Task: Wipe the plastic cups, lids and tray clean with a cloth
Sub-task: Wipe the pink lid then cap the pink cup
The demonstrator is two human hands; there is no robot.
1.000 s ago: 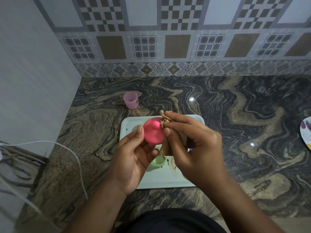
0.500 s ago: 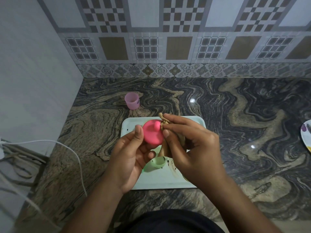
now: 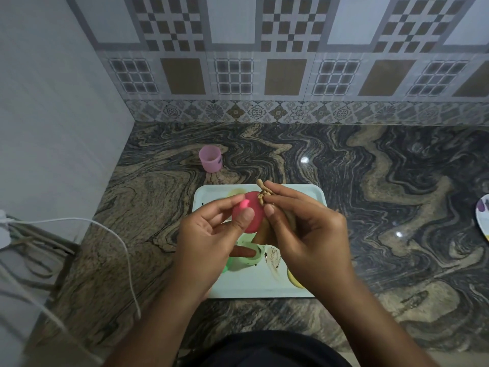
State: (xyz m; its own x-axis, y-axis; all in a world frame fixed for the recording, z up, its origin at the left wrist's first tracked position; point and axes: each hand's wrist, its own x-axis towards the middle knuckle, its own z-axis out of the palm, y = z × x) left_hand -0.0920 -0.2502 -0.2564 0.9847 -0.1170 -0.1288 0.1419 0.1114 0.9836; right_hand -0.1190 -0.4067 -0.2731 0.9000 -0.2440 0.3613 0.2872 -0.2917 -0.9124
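**While a lid is being wiped**

The pink lid (image 3: 251, 210) is being pinched in the fingers of the left hand (image 3: 209, 237), and the cloth (image 3: 262, 194) is being clamped against it by the fingertips of the right hand (image 3: 309, 234). Beneath the fingers, the smeared tray (image 3: 304, 191) and green cup (image 3: 260, 256) are seemingly being left for later.

Head view, close; looking down at counter (image 3: 370, 207).
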